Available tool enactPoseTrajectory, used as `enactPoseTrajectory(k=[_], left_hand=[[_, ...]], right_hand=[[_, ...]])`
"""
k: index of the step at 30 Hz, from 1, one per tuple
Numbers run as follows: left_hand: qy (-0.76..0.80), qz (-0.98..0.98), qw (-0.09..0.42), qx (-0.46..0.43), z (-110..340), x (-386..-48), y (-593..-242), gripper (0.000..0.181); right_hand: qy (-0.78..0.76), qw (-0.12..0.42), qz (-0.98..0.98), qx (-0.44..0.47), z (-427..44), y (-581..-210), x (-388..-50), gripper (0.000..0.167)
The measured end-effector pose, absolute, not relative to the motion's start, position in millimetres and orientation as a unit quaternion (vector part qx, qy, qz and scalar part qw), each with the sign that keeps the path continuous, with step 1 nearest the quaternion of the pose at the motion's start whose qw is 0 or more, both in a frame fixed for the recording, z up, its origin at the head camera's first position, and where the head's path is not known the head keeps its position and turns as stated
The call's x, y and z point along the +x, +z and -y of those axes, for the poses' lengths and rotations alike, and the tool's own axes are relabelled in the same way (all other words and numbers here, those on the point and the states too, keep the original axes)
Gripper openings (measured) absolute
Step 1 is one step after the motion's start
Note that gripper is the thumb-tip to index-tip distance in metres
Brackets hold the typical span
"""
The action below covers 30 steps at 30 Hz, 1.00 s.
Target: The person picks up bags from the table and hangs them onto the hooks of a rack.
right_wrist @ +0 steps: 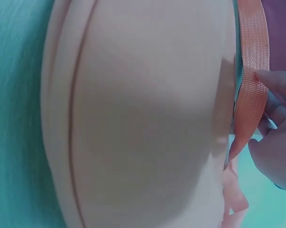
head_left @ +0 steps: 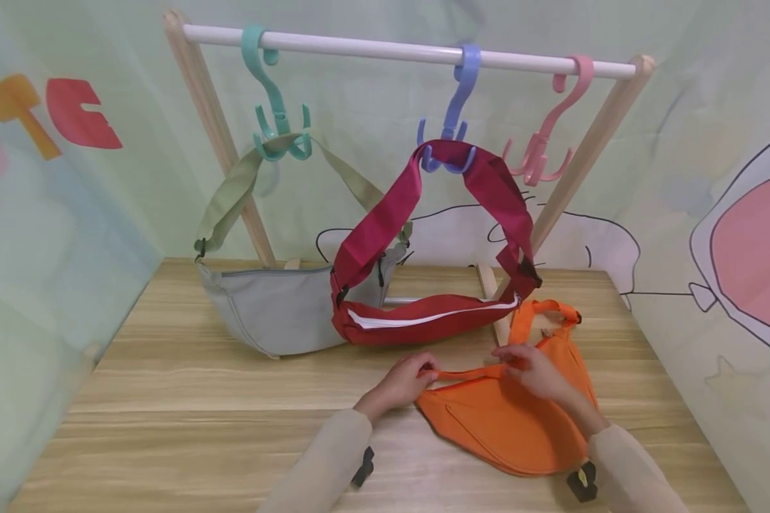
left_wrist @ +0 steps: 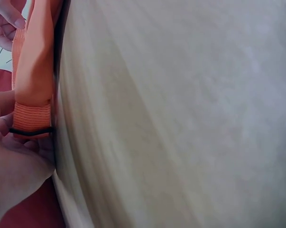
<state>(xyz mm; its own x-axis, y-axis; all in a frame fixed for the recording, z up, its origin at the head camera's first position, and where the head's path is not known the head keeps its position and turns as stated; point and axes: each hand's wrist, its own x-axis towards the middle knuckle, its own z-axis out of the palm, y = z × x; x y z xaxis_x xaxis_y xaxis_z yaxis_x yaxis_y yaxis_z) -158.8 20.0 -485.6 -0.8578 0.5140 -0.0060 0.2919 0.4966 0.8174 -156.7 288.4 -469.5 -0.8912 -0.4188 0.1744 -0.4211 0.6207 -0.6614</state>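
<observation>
An orange sling bag (head_left: 513, 427) lies on the table in the head view, its strap (head_left: 468, 373) running along the top edge. At the bag's left corner my left hand (head_left: 403, 385) pinches the strap end. The left wrist view shows that hand's fingers around the webbing beside a dark buckle bar (left_wrist: 31, 130). Farther along, my right hand (head_left: 535, 370) holds the strap between its fingers, and the right wrist view shows a fingertip on the orange webbing (right_wrist: 252, 90). The rest of the strap (head_left: 522, 324) loops up behind the right hand.
A white rail (head_left: 366, 48) on wooden legs carries a green hook (head_left: 272, 92), a blue hook (head_left: 458, 92) and a pink hook (head_left: 545, 132). A grey bag (head_left: 282, 310) hangs from the green hook, a red bag (head_left: 423, 329) from the blue. Nothing hangs on the pink hook.
</observation>
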Motion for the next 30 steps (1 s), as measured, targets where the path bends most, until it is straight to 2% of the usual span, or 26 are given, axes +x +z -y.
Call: enactPoseTrajectory(k=[18,30], left_hand=[[0.438,-0.859,0.119,0.238,-25.7,-156.9,-478.1,0.005],[0.453,-0.845,0.128,0.254,-28.4,-156.8,-466.2,0.008]], right_hand=[[0.388,-0.070,0.893,0.219,-286.8,-448.1,-153.3,0.030],[0.390,-0.074,0.892,0.218,-283.8,-429.4,-148.7,0.030]])
